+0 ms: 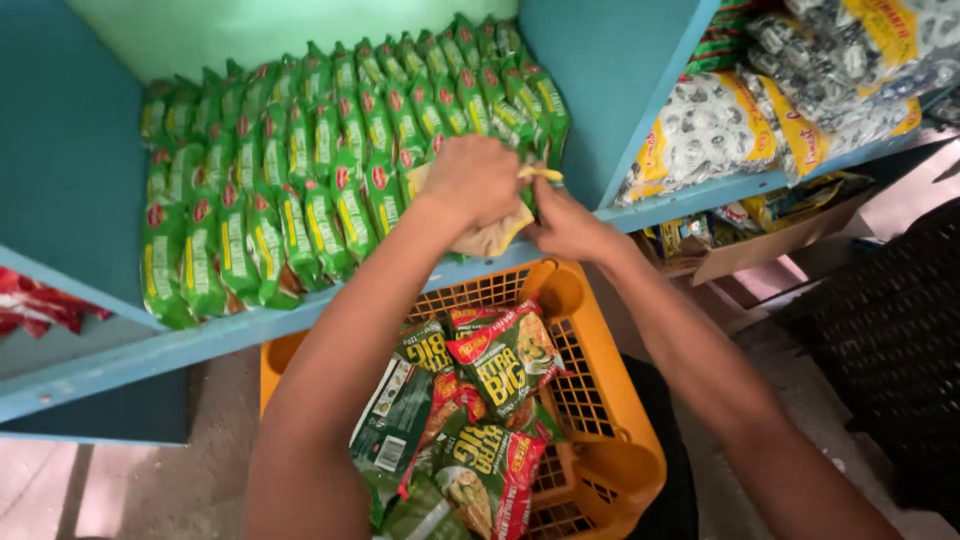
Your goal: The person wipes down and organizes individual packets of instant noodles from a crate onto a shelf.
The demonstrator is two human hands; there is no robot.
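Both hands meet at the blue shelf's (300, 325) front edge: the left hand (473, 180) is closed over a tan-and-yellow snack packet (492, 238), and the right hand (566, 228) pinches its yellow end beside the rows of green packets (300, 190). It looks light, soft and crinkly, probably best gripped by the sealed ends.

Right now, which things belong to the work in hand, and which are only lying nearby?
In hand:
left hand
right hand
yellow cloth
green packets
blue shelf

Lying about:
orange basket
yellow bags
cardboard box
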